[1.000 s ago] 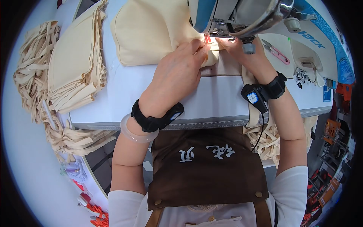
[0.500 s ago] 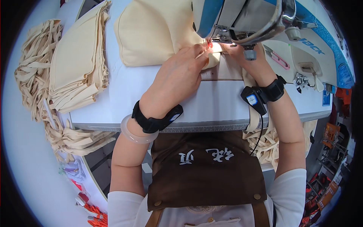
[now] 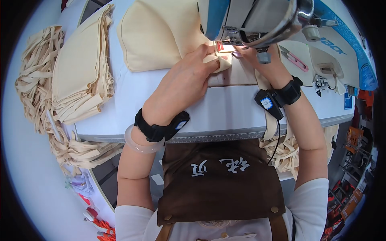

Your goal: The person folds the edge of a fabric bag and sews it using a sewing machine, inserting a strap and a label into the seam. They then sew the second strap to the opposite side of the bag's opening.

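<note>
A cream cloth bag (image 3: 155,34) lies on the white table (image 3: 225,112), its right edge pushed under the foot of a white and blue sewing machine (image 3: 277,18). My left hand (image 3: 183,82) presses that edge flat with its fingertips at the needle, beside a small red tag (image 3: 220,47). My right hand (image 3: 257,56) comes in from the right under the machine head and pinches the same edge; its fingertips are partly hidden by the machine.
A stack of folded cream bags (image 3: 80,68) sits at the table's left, with heaps of cream straps (image 3: 36,76) beyond and below it. Pink-handled snips (image 3: 295,56) lie on the machine bed. More straps (image 3: 283,150) hang at my right knee.
Both hands stay at the needle. My left hand has shifted slightly left and its fingers have spread flatter on the cloth edge.
</note>
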